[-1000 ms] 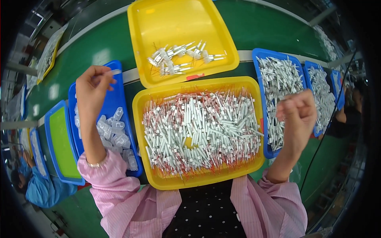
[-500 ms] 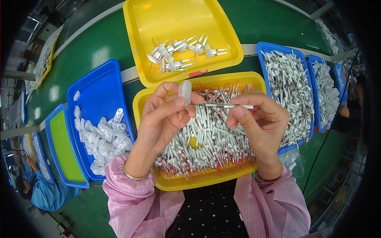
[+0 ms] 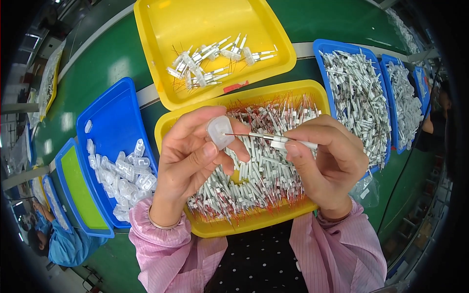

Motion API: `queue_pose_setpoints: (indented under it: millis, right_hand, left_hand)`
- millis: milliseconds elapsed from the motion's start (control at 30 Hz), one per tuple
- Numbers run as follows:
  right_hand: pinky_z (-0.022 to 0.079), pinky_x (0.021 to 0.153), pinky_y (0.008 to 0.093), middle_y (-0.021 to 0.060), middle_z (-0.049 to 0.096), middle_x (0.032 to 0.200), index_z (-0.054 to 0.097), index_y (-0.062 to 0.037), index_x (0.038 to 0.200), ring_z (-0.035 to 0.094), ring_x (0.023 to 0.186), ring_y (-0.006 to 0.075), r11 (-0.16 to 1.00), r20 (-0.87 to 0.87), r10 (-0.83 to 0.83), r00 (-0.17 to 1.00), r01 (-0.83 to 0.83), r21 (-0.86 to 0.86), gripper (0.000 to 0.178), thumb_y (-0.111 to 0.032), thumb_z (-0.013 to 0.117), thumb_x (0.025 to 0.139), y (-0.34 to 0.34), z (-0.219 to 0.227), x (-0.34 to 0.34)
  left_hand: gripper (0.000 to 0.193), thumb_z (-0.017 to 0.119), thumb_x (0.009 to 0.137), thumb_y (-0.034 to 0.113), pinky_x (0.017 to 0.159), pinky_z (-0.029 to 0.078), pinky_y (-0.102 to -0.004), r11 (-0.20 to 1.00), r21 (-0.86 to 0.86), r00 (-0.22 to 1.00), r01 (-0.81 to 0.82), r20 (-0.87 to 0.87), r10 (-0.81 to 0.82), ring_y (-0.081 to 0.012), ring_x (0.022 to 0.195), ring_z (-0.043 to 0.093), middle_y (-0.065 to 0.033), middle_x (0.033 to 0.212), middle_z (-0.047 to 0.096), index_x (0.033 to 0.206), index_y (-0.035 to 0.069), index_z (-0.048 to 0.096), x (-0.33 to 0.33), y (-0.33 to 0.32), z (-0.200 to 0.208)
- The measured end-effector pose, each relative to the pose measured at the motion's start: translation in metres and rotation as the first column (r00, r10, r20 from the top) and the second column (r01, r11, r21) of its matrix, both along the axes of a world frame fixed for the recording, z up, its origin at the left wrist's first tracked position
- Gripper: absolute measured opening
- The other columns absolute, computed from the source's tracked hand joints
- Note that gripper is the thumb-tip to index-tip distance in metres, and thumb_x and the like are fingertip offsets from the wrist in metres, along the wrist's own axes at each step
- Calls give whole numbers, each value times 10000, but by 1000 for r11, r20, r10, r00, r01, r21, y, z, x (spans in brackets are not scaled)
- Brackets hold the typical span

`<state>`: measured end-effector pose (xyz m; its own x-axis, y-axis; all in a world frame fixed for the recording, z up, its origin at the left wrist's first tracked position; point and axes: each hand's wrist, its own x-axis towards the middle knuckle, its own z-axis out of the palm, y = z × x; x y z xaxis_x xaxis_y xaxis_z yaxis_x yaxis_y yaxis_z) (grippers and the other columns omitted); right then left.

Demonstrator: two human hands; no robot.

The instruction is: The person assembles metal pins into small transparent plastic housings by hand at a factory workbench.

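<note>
My left hand (image 3: 181,158) holds a small translucent plastic housing (image 3: 220,133) between thumb and fingers, its hollow side turned toward the right. Pinched between the thumb and forefinger of my right hand (image 3: 330,161) is a thin white-sleeved wire part (image 3: 267,137). It lies nearly level, with its red lead end pointing left and reaching the housing. Whether the tip has entered a hole is too small to tell. Both hands are above a yellow tray (image 3: 239,228) heaped with similar white wire parts (image 3: 259,171) with red leads.
Beyond stands another yellow tray (image 3: 220,22) with several assembled pieces (image 3: 195,66). On the left, a blue tray (image 3: 111,110) holds clear housings (image 3: 127,178), beside a green-lined tray (image 3: 80,183). Blue trays of white parts (image 3: 354,97) line the right. A person in blue (image 3: 73,244) sits far left.
The housing has turned so its hollow side shows. The wire part has tilted slightly, its red lead now at the housing. The trays have shifted slightly in view.
</note>
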<state>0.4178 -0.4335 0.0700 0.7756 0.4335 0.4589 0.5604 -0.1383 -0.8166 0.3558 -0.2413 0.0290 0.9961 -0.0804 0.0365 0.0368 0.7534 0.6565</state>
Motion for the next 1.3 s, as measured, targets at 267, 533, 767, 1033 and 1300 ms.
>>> queue_pose_setpoints:
  millis: [267, 533, 767, 1033, 1300]
  right_hand:
    - [408, 423, 203, 112, 598, 673, 614, 49, 810, 545, 504, 122, 999, 101, -18, 995, 22, -35, 166, 91, 673, 661, 0, 5, -2]
    - [417, 414, 210, 113, 592, 659, 611, 47, 798, 559, 500, 141, 999, 125, -13, 992, 17, -28, 159, 71, 683, 658, -1, 5, -3]
    - [413, 528, 230, 148, 604, 689, 613, 80, 792, 575, 581, 181, 997, 42, -23, 999, 26, -79, 149, 102, 644, 648, -1, 11, -10]
    - [424, 472, 248, 133, 589, 672, 609, 56, 804, 577, 545, 196, 995, 115, 5, 993, 6, -96, 170, 73, 670, 646, -3, 9, -7]
    - [432, 511, 252, 126, 606, 711, 624, 39, 818, 578, 583, 199, 990, 57, 3, 998, 4, -138, 152, 76, 653, 674, 4, -1, -4]
  left_hand:
    - [371, 493, 855, 8, 616, 544, -322, 976, 197, 990, -88, 130, 63, -328, 858, 606, -253, 1074, 532, 1218, -20, 422, 0, 1, 0]
    - [353, 497, 853, 8, 615, 539, -321, 952, 286, 987, -110, 147, 70, -322, 845, 613, -248, 1061, 541, 1198, -35, 438, -1, 0, 0]
    - [361, 503, 850, 5, 623, 543, -320, 956, 273, 985, -109, 157, 67, -322, 845, 613, -248, 1058, 544, 1201, -39, 435, -1, 1, 0]
    - [333, 484, 855, -15, 618, 550, -323, 909, 394, 971, -138, 235, 46, -317, 858, 613, -245, 1071, 524, 1184, -56, 451, 1, 0, 0]
    - [336, 504, 849, -10, 616, 565, -317, 939, 315, 978, -139, 192, 80, -330, 864, 617, -227, 1061, 523, 1176, -76, 458, -5, -9, 4]
